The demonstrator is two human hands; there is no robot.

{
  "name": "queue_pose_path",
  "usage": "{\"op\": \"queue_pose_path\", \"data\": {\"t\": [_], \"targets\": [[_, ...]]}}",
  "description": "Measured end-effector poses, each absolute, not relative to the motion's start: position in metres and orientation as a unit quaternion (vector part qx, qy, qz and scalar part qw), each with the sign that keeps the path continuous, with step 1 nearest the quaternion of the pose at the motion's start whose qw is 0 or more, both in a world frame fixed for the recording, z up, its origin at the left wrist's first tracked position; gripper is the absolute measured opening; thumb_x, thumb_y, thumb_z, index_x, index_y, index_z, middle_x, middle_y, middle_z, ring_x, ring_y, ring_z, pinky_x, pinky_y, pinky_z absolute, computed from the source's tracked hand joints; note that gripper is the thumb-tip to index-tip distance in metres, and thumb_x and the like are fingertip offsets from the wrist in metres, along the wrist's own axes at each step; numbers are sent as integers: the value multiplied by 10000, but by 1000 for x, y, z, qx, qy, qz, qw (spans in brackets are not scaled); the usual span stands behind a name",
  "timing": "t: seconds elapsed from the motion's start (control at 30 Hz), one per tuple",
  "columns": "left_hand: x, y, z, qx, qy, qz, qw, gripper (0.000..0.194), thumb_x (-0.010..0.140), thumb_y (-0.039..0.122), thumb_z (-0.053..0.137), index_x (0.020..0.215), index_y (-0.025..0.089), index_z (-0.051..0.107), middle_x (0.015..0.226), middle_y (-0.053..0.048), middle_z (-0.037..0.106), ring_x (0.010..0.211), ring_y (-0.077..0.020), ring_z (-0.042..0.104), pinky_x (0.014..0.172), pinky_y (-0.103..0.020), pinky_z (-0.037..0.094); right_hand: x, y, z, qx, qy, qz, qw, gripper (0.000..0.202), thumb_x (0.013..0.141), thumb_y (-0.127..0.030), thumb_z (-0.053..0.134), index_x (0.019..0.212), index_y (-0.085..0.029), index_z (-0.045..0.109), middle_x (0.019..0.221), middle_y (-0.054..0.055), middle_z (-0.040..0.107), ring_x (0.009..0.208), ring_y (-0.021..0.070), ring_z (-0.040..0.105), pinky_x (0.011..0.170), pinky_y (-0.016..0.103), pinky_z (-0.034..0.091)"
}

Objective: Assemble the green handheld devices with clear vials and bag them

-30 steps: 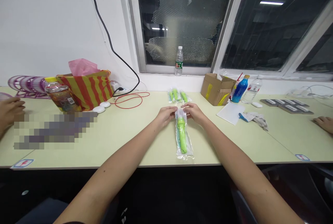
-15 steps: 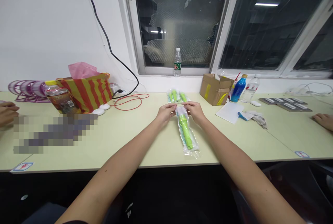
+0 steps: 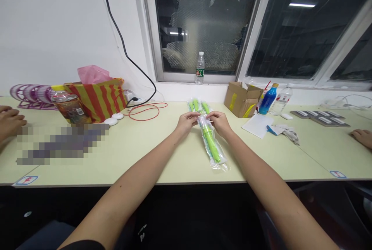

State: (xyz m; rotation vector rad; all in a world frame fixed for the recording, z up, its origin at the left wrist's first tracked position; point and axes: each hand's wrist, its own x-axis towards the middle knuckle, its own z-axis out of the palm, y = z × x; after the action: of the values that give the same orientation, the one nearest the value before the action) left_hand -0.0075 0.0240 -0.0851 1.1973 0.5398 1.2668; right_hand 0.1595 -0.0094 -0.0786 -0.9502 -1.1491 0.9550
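Observation:
A clear plastic bag point(image 3: 221, 161) with a bright green, stick-shaped item point(image 3: 211, 144) inside slants toward the table's front edge. My left hand point(image 3: 186, 122) pinches the left side of the bag's far end. On the right side of that same end, my right hand point(image 3: 220, 123) is closed in a pinch. The two hands are close together, fingertips a little apart. Just beyond them lie more green items point(image 3: 195, 105) in clear wrapping, partly hidden by my fingers. I cannot make out the exact kind of green item.
A cardboard box point(image 3: 243, 100), a blue bottle point(image 3: 267, 99) and a glove point(image 3: 286, 132) are on the right. A striped bag point(image 3: 101, 101), a brown drink bottle point(image 3: 69, 107) and a red cord point(image 3: 145, 111) are on the left. Other people's hands point(image 3: 11, 121) rest at both sides.
The near end of the green item's bag has shifted slightly right and up in view. Both hands keep their pinch at the far end. The whole view has moved a little.

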Motion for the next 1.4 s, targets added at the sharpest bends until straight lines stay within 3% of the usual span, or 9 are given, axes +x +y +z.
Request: {"op": "queue_pose_path", "data": {"t": [0.27, 0.4, 0.57, 0.63, 0.73, 0.87, 1.0, 1.17, 1.4], "targets": [[-7, 22, -84, 557, 243, 548, 575, 30, 648, 148, 677, 677, 149, 686, 800, -32, 645, 806, -145, 617, 823, -336, 546, 160, -9, -78, -391, -516, 440, 622, 41, 562, -169, 632, 567, -191, 667, 658, 1, 605, 617, 125, 541, 579, 250, 449], [-10, 18, -80, 575, 240, 557, 548, 85, 607, 81, 615, 597, 148, 667, 796, -32, 617, 814, -145, 592, 787, -309, 542, 161, -13, -73, -377, -525, 458, 610, 85, 536, -148, 599, 547, -177, 678, 720, 29, 622, 673, 145, 556, 604, 266, 462], [-13, 16, -73, 535, 226, 568, 583, 86, 593, 70, 590, 564, 124, 651, 846, -63, 615, 838, -169, 604, 796, -341, 549, 164, -19, -66, -356, -531, 462, 615, 99, 620, -216, 617, 566, -175, 690, 759, 54, 621, 746, 175, 569, 669, 302, 491], [-13, 15, -70, 509, 223, 558, 616, 41, 635, 116, 636, 596, 122, 624, 803, -65, 609, 803, -177, 612, 752, -355, 555, 164, -20, -65, -347, -536, 459, 618, 106, 647, -249, 669, 574, -172, 681, 747, 49, 606, 741, 171, 564, 685, 306, 492], [-12, 10, -66, 488, 252, 502, 668, 222, 708, 302, 743, 729, 145, 587, 794, -61, 616, 730, -191, 630, 659, -378, 555, 163, -23, -64, -346, -541, 461, 612, 149, 631, -291, 754, 619, -175, 661, 728, 26, 586, 719, 156, 550, 698, 305, 486], [-10, 3, -66, 522, 290, 421, 682, 422, 695, 490, 783, 896, 153, 628, 866, -80, 642, 693, -177, 627, 615, -340, 545, 161, -25, -63, -345, -539, 474, 605, 310, 566, -294, 824, 673, -197, 550, 686, -23, 542, 662, 128, 518, 659, 282, 466], [-10, 4, -68, 525, 287, 425, 679, 467, 716, 555, 743, 939, 152, 670, 822, -73, 630, 691, -175, 618, 590, -305, 532, 162, -24, -64, -323, -526, 503, 605, 450, 540, -246, 842, 719, -216, 431, 688, -63, 487, 630, 102, 498, 619, 247, 452], [-11, 8, -69, 563, 314, 431, 631, 517, 748, 636, 672, 845, 128, 679, 709, -67, 602, 605, -158, 582, 512, -272, 492, 164, -25, -63, -332, -531, 520, 580, 470, 536, -227, 836, 793, -228, 443, 739, -56, 545, 648, 111, 542, 602, 237, 448], [-13, 7, -71, 598, 290, 430, 611, 441, 761, 560, 706, 804, 122, 670, 726, -81, 622, 618, -168, 602, 475, -276, 506, 164, -24, -64, -332, -518, 534, 580, 461, 527, -201, 825, 829, -230, 478, 735, -61, 561, 640, 112, 563, 599, 238, 452]]}}
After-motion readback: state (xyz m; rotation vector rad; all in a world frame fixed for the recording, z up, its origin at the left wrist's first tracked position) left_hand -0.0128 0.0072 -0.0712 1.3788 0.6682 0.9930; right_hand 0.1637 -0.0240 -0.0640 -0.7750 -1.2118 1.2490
